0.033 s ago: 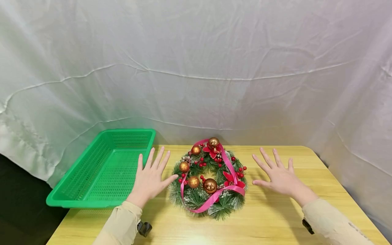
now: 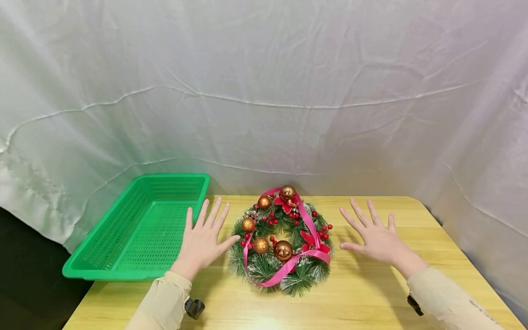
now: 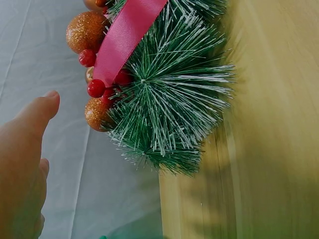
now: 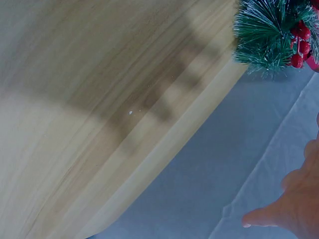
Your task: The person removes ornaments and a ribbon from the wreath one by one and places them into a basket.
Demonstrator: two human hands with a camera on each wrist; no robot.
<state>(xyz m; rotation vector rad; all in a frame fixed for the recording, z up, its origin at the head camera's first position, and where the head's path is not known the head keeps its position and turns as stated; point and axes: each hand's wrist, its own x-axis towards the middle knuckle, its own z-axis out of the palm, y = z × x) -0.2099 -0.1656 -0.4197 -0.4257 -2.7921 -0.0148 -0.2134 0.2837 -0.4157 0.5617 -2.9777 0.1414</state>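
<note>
A green Christmas wreath (image 2: pixel 264 270) lies on the wooden table, dressed with bronze and glittery orange baubles (image 2: pixel 283 250), red berries, red flowers and a pink ribbon (image 2: pixel 284 270). My left hand (image 2: pixel 200 243) is held with fingers spread between the wreath and the basket, its thumb close to the wreath's left side in the head view. Over the table on the wreath's right, my right hand (image 2: pixel 379 240) has its fingers spread too and holds nothing. The left wrist view shows the left thumb (image 3: pixel 37 114) apart from the baubles and frosted needles (image 3: pixel 154 94).
At the left stands a green perforated plastic basket (image 2: pixel 107 274), partly behind the left hand and reaching past the table's left edge. The wooden table (image 2: pixel 371 302) has a rounded far right corner. A pale grey cloth (image 2: pixel 264 114) hangs behind it.
</note>
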